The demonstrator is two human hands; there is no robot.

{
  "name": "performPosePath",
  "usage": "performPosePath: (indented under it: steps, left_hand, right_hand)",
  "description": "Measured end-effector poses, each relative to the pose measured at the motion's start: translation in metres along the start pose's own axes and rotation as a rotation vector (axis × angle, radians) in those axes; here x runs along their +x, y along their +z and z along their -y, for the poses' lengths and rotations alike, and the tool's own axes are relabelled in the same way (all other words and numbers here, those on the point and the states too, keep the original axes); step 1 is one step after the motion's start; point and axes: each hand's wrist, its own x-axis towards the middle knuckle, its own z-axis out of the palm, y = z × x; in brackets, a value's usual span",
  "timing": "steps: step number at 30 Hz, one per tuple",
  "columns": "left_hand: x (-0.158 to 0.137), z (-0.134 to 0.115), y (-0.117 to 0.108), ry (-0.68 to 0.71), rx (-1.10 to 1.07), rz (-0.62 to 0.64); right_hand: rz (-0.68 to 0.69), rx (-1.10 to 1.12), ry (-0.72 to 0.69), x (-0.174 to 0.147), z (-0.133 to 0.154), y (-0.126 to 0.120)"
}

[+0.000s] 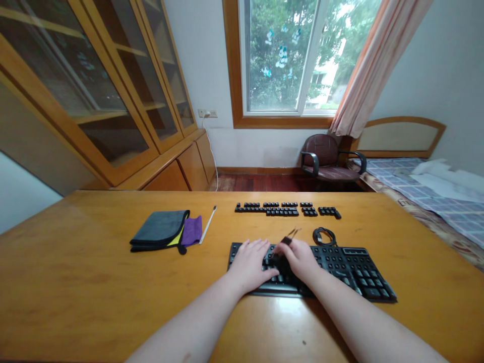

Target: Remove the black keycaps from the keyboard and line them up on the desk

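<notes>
A black keyboard (pixel 359 272) lies on the wooden desk in front of me, with bare key sockets over part of it and keycaps still on its right end. My left hand (pixel 251 262) rests flat on its left part, fingers stretched out and thumb apart. My right hand (pixel 300 259) is closed around a small black brush (pixel 287 241) with two thin wire prongs pointing up and away. The brush's lower end is dark and blurred against the keys, partly hidden by the fingers. Loose black keycaps (pixel 282 212) stand in rows behind the keyboard.
A coiled black cable (pixel 324 236) sits just behind the keyboard. To the left are a folded grey cloth (pixel 161 229), a purple cloth (pixel 192 230) and a thin white brush (pixel 207 225). Beyond the desk stand a chair (pixel 321 154), a bed (pixel 401 174) and a glass-door cabinet (pixel 124 96).
</notes>
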Motion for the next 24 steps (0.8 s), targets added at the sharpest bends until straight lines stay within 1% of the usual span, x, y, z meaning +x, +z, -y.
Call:
performPosePath:
  steps: [3, 5, 7, 12, 19, 24]
  left_hand:
    - [0.000, 0.000, -0.001, -0.006, -0.015, -0.006]
    - [-0.001, -0.001, -0.002, -0.007, -0.037, -0.029]
    - [-0.001, -0.002, -0.004, -0.001, -0.082, -0.074]
    - [0.000, -0.006, -0.011, 0.004, -0.242, -0.200]
    - [0.000, -0.007, -0.012, -0.029, -0.360, -0.250]
    - [0.001, -0.004, -0.008, -0.049, -0.421, -0.284]
  right_hand:
    - [-0.137, 0.148, 0.144, 0.003, -0.006, -0.006]
    - [-0.166, 0.203, 0.185, 0.005, -0.009, -0.007]
    - [-0.155, 0.267, 0.200, 0.006, -0.011, -0.006]
    - [-0.093, 0.440, 0.180, 0.007, -0.008, -0.003]
    - [-0.021, 0.546, 0.147, 0.007, -0.004, -0.001]
    - [-0.036, 0.611, 0.205, 0.006, -0.009, 0.005]
